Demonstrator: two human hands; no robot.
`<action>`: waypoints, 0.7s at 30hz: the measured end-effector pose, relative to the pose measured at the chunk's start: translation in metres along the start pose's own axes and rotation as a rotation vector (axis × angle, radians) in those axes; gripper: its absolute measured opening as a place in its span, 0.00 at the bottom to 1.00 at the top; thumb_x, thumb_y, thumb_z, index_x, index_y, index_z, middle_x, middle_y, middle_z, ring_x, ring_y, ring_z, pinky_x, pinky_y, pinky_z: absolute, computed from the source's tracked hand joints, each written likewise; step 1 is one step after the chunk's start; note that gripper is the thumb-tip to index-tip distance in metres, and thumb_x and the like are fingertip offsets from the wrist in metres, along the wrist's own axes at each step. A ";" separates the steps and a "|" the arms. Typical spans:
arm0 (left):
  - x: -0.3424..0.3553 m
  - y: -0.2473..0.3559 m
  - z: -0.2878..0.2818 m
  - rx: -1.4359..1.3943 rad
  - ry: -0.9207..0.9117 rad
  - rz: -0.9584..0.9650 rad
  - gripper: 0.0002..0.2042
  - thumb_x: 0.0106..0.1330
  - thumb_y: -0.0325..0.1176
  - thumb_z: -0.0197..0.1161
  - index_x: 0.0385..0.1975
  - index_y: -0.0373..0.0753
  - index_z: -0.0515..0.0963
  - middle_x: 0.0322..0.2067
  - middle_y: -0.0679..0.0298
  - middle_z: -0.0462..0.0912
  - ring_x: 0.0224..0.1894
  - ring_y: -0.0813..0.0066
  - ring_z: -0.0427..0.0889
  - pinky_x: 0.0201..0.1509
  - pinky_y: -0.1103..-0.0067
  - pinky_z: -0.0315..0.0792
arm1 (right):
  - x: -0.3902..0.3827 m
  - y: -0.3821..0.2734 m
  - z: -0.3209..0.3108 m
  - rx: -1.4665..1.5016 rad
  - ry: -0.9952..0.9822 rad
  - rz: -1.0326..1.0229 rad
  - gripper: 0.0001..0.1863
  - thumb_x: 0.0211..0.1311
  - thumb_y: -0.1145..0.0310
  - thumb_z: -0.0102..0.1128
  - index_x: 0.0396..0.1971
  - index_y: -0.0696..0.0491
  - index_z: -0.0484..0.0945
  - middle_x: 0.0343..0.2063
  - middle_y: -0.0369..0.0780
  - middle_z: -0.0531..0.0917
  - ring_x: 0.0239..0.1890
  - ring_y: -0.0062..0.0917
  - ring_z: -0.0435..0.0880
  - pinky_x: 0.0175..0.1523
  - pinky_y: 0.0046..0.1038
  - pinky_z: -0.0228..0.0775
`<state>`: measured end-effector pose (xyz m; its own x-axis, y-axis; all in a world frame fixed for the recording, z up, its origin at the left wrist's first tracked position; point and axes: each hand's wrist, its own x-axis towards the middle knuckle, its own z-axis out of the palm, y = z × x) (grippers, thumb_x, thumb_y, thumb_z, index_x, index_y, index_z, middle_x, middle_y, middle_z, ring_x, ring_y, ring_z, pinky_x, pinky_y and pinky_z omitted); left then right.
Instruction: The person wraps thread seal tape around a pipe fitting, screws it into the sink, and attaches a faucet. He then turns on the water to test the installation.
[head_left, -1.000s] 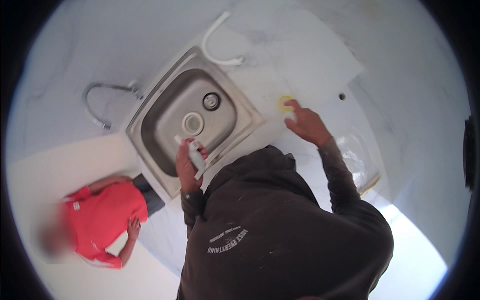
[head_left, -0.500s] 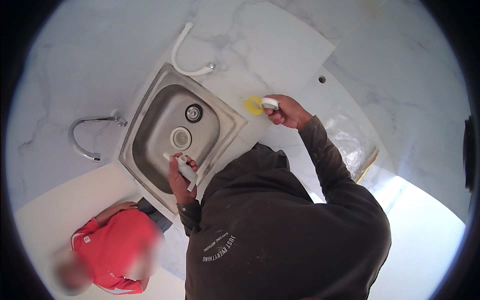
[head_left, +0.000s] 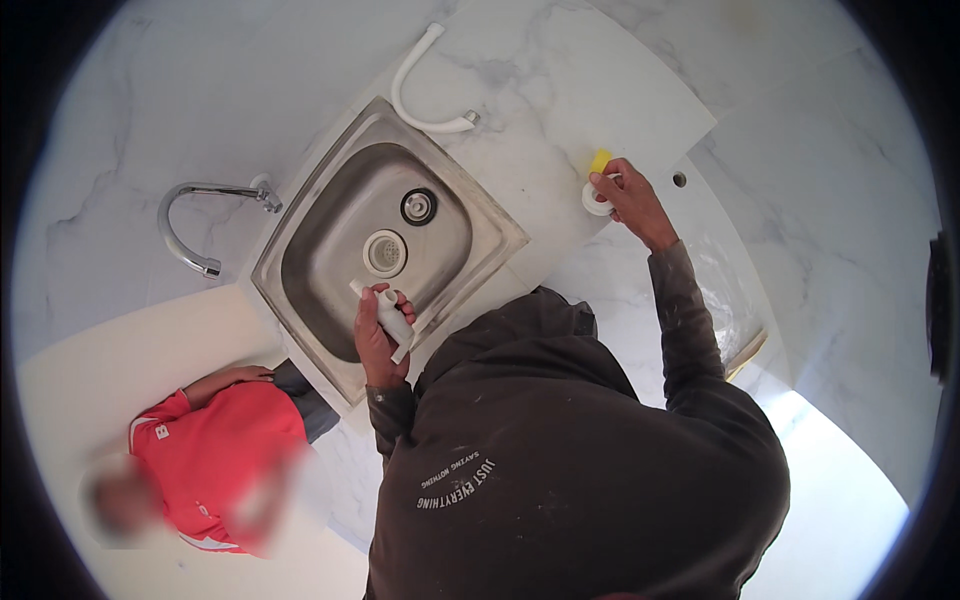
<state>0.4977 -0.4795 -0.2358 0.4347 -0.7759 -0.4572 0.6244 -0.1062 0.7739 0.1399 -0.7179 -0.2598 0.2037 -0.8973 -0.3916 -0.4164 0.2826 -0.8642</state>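
Observation:
My left hand [head_left: 378, 335] is closed around a white plastic pipe fitting [head_left: 394, 318] with a short side branch, over the near edge of the steel sink [head_left: 330, 240]. Above the counter to the right of the sink, my right hand [head_left: 637, 205] pinches a white ring-shaped piece [head_left: 592, 203] that looks like a tape spool. A small yellow piece [head_left: 600, 161] shows just beyond those fingertips; I cannot tell whether they hold it. Inside the basin lie a black-rimmed drain part [head_left: 418, 207] and, nearer, a white-rimmed round strainer [head_left: 385, 254].
A loose white curved spout [head_left: 404, 88] lies behind the sink. The chrome tap [head_left: 172, 230] arches at the left. A person in a red shirt [head_left: 235, 440] is at the lower left. Clear plastic sheeting [head_left: 735, 305] and a round counter hole [head_left: 679, 179] are at the right.
My right hand has moved farther right from the sink, and the white ring in it has turned. The left hand still grips the fitting. The whole view has shifted slightly.

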 end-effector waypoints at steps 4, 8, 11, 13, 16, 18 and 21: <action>0.001 0.001 0.000 0.000 0.005 -0.016 0.19 0.79 0.48 0.55 0.50 0.35 0.73 0.33 0.59 0.80 0.32 0.71 0.80 0.36 0.76 0.77 | 0.019 0.008 -0.004 -0.114 0.026 -0.089 0.20 0.71 0.51 0.61 0.37 0.56 0.78 0.28 0.35 0.82 0.27 0.17 0.76 0.31 0.24 0.69; 0.002 0.000 -0.004 -0.016 0.031 -0.001 0.19 0.79 0.49 0.56 0.50 0.35 0.73 0.33 0.59 0.80 0.32 0.71 0.80 0.36 0.75 0.77 | 0.031 0.020 -0.018 0.082 -0.002 -0.043 0.18 0.72 0.51 0.61 0.37 0.54 0.79 0.25 0.32 0.79 0.23 0.15 0.71 0.28 0.22 0.64; 0.003 -0.002 -0.009 0.003 0.026 0.028 0.19 0.79 0.49 0.56 0.50 0.35 0.73 0.33 0.59 0.80 0.32 0.71 0.80 0.36 0.75 0.77 | 0.025 0.033 -0.034 0.254 -0.037 0.103 0.18 0.72 0.51 0.61 0.36 0.54 0.80 0.25 0.30 0.78 0.20 0.13 0.69 0.25 0.20 0.60; 0.005 -0.004 -0.013 0.009 0.017 0.048 0.19 0.79 0.48 0.56 0.50 0.35 0.73 0.33 0.59 0.80 0.32 0.71 0.80 0.36 0.75 0.77 | 0.018 0.042 -0.040 0.246 -0.002 0.137 0.19 0.72 0.51 0.60 0.36 0.54 0.80 0.25 0.30 0.78 0.20 0.11 0.68 0.24 0.19 0.58; 0.007 -0.007 -0.017 0.016 0.016 0.038 0.19 0.79 0.48 0.56 0.50 0.35 0.73 0.33 0.59 0.80 0.32 0.71 0.80 0.36 0.76 0.77 | 0.005 0.049 -0.043 0.189 0.056 0.162 0.19 0.72 0.51 0.61 0.36 0.54 0.80 0.25 0.30 0.78 0.20 0.11 0.69 0.24 0.20 0.60; 0.007 -0.007 -0.018 0.022 0.005 0.017 0.19 0.79 0.48 0.55 0.50 0.35 0.73 0.33 0.59 0.80 0.32 0.71 0.80 0.36 0.76 0.76 | -0.003 0.047 -0.043 0.105 0.126 0.108 0.18 0.71 0.52 0.62 0.37 0.54 0.81 0.26 0.31 0.79 0.21 0.12 0.72 0.25 0.20 0.63; 0.008 -0.003 -0.018 0.035 -0.041 0.006 0.20 0.79 0.49 0.55 0.50 0.35 0.73 0.33 0.59 0.79 0.32 0.71 0.79 0.36 0.75 0.76 | -0.008 0.039 -0.042 0.040 0.263 -0.075 0.18 0.71 0.53 0.63 0.40 0.55 0.83 0.29 0.34 0.80 0.23 0.14 0.76 0.28 0.21 0.69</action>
<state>0.5113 -0.4742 -0.2502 0.4112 -0.8014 -0.4344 0.5980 -0.1225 0.7920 0.0846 -0.7144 -0.2770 -0.0069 -0.9719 -0.2354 -0.3720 0.2210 -0.9015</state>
